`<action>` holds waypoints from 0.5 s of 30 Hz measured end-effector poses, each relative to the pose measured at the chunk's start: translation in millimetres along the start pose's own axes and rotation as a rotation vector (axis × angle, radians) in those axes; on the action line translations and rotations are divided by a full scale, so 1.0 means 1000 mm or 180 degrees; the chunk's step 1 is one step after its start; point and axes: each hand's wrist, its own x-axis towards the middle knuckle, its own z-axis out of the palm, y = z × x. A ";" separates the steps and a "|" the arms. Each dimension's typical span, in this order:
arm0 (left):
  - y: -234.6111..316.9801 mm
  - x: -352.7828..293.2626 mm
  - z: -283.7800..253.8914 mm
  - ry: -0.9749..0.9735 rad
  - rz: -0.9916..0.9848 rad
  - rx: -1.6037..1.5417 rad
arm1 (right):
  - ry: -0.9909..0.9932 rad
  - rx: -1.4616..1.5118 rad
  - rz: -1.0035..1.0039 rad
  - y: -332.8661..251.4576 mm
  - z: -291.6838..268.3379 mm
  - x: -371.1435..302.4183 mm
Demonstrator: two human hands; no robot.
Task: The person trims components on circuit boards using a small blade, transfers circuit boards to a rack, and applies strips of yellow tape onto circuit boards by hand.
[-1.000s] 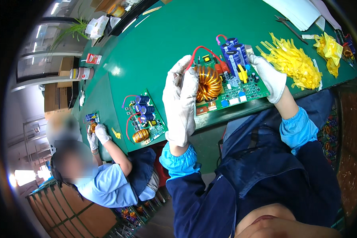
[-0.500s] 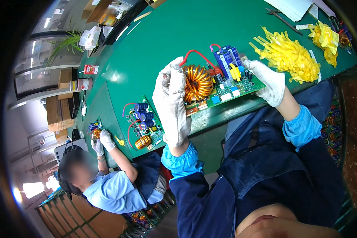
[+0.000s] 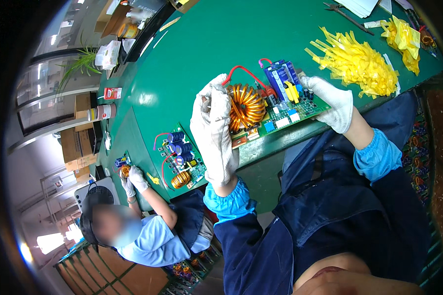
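A green circuit board (image 3: 300, 116) is held up, tilted, over the front edge of the table between my two white-gloved hands. On it sit a large copper-wound toroid coil (image 3: 247, 109), blue cylindrical capacitors (image 3: 279, 81), a red wire (image 3: 245, 69) and small yellow and white parts. My left hand (image 3: 214, 125) grips the board's left end beside the coil, its fingers curled. My right hand (image 3: 332, 104) holds the right end near the capacitors; its fingertips are partly hidden behind the board. A second similar board (image 3: 184, 160) lies on the table to the left.
A pile of yellow strips (image 3: 357, 66) lies on the green table (image 3: 206, 39) at right, with a smaller yellow bundle (image 3: 403, 42) beyond. Pliers (image 3: 347, 18) and papers (image 3: 362, 11) lie at far right. On the left, a co-worker (image 3: 152, 236) in white gloves handles another board (image 3: 124, 164).
Both hands keep their hold on the board, which has barely moved. The view has shifted slightly, and the co-worker appears a little farther right and lower.
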 end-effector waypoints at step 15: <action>0.000 -0.026 0.018 -0.0310 0.2576 0.1755 | -0.0995 0.0561 0.0307 0.016 -0.050 0.042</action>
